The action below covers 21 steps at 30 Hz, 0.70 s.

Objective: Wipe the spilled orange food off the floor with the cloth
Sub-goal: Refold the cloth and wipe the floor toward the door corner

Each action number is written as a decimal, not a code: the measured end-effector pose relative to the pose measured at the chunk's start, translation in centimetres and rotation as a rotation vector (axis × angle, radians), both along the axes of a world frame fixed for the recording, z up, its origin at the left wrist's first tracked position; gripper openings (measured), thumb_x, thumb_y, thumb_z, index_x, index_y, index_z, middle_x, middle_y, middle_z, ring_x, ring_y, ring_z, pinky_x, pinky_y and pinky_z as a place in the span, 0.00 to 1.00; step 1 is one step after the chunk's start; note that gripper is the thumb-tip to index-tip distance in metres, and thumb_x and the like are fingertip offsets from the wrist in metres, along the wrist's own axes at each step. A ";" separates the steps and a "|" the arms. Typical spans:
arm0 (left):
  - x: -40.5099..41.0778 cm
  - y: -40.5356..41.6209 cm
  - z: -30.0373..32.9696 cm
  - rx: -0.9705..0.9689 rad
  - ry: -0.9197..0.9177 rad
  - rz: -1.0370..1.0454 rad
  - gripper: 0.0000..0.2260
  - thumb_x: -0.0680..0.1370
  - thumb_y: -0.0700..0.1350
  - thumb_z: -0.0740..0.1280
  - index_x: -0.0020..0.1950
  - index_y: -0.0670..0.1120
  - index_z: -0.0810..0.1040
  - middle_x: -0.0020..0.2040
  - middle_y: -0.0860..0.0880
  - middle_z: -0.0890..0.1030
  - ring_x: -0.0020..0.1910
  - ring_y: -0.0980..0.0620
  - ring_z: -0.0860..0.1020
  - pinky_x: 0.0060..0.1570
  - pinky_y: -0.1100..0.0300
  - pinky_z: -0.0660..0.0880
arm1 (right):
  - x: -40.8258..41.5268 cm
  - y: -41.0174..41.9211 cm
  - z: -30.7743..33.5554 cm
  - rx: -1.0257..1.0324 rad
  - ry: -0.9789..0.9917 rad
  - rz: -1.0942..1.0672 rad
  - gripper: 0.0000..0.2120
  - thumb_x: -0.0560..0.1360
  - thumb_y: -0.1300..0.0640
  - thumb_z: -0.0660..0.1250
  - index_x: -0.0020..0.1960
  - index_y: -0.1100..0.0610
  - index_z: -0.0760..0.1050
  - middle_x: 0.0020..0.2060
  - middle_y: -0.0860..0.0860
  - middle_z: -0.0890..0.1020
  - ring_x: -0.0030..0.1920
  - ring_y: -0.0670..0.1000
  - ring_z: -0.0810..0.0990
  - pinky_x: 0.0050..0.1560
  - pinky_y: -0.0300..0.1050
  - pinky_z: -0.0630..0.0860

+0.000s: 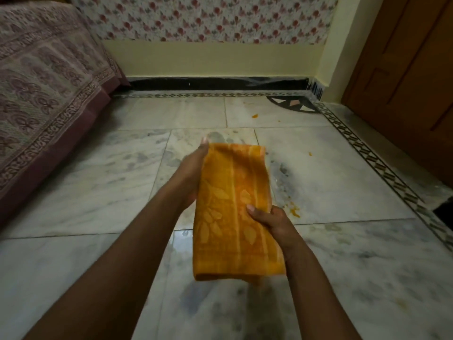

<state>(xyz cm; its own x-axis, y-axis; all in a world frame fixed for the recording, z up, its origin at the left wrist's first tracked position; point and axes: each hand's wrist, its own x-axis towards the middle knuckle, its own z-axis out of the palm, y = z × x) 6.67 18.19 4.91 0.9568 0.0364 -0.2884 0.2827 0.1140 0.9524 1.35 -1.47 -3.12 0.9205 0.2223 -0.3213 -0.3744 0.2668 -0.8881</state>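
The cloth (235,212) is hanging folded above the floor (343,182), both hands, left (193,173) and right (269,219), pinching its edges, and should probably be coming down flat onto the orange food (293,209) beside it, sweeping inward.

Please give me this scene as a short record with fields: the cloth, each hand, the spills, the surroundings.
cloth: folded orange cloth, held above the floor
left hand: left hand supports the cloth's left edge
right hand: right hand grips its right edge
spills: orange food on the marble floor beside the right hand; smaller spots farther away
surroundings: bed at left, wooden door at right
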 end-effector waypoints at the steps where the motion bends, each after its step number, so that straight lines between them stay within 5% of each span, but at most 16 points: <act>1: -0.4 0.3 -1.6 -0.046 0.154 -0.047 0.29 0.81 0.67 0.61 0.69 0.45 0.76 0.61 0.37 0.82 0.58 0.37 0.82 0.48 0.43 0.84 | -0.1 0.1 -0.5 -0.026 0.042 -0.055 0.21 0.74 0.55 0.77 0.64 0.61 0.80 0.53 0.60 0.88 0.52 0.62 0.88 0.47 0.56 0.85; 3: -2.0 0.3 -5.2 -0.041 0.331 -0.122 0.33 0.75 0.64 0.72 0.70 0.42 0.75 0.53 0.37 0.83 0.47 0.41 0.84 0.37 0.53 0.83 | -0.3 0.2 -1.6 -0.066 0.100 -0.114 0.16 0.76 0.58 0.75 0.61 0.64 0.81 0.49 0.61 0.88 0.48 0.61 0.89 0.44 0.54 0.86; 6: -4.0 0.3 -9.3 0.089 0.297 -0.119 0.35 0.70 0.42 0.82 0.74 0.49 0.72 0.49 0.38 0.82 0.33 0.49 0.84 0.30 0.57 0.80 | -0.7 -0.3 -2.5 -0.085 0.113 -0.128 0.08 0.75 0.68 0.74 0.52 0.70 0.82 0.41 0.62 0.88 0.39 0.58 0.89 0.36 0.49 0.85; 9: -4.7 1.2 -10.6 0.047 0.194 -0.186 0.41 0.67 0.29 0.80 0.73 0.57 0.71 0.57 0.33 0.81 0.49 0.39 0.87 0.44 0.43 0.85 | -0.7 -0.7 -3.3 -0.018 0.096 -0.164 0.08 0.69 0.70 0.75 0.48 0.70 0.83 0.43 0.66 0.87 0.40 0.59 0.89 0.35 0.50 0.85; 13: -4.9 1.5 -10.4 0.074 -0.088 -0.135 0.39 0.67 0.33 0.82 0.71 0.59 0.74 0.63 0.42 0.84 0.58 0.44 0.85 0.49 0.46 0.84 | 0.8 -1.4 -3.2 0.015 0.053 -0.190 0.21 0.62 0.66 0.79 0.54 0.67 0.83 0.49 0.65 0.87 0.49 0.63 0.88 0.47 0.60 0.86; 17: -5.4 1.3 -10.5 -0.106 0.027 -0.213 0.47 0.68 0.41 0.81 0.73 0.72 0.59 0.61 0.40 0.85 0.60 0.42 0.85 0.64 0.39 0.79 | 0.8 -1.3 -2.0 0.095 0.023 -0.203 0.27 0.61 0.67 0.79 0.60 0.67 0.80 0.52 0.65 0.86 0.51 0.63 0.87 0.52 0.63 0.85; 21: -6.9 0.4 -11.5 0.117 -0.077 -0.167 0.39 0.70 0.40 0.81 0.72 0.63 0.67 0.48 0.38 0.88 0.52 0.41 0.87 0.52 0.48 0.84 | 0.7 -2.1 -2.0 -0.229 0.020 -0.321 0.44 0.59 0.67 0.85 0.70 0.55 0.71 0.59 0.60 0.82 0.55 0.61 0.84 0.55 0.64 0.84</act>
